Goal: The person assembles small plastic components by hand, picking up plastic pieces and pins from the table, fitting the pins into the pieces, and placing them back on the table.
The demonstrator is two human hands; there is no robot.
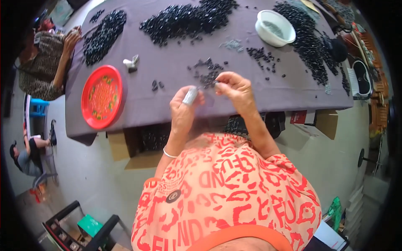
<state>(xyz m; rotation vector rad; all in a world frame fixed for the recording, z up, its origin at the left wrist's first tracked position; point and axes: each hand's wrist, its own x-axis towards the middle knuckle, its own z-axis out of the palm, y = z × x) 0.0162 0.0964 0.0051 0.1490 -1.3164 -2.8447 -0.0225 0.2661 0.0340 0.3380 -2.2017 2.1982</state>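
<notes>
My right hand [236, 91] pinches a small black piece [216, 83] between thumb and fingertips, over the near part of the table. To its left, my left hand [184, 100] is closed with curled fingers, and a grey wrap [190, 96] covers one of its fingers. Whatever the left fingers hold, if anything, is hidden. Just beyond both hands lies a loose scatter of small black pieces [209, 67]. A few more black pieces [157, 85] rest left of my left hand. The two hands are apart.
Large heaps of black pieces [180, 23] cover the far side of the purple-grey tablecloth [138, 67]. A white bowl [259, 33] of small grey parts stands far right. At left sit a red floral tray [86, 98] and another person [44, 62]. Open cardboard boxes [118, 146] are below the table edge.
</notes>
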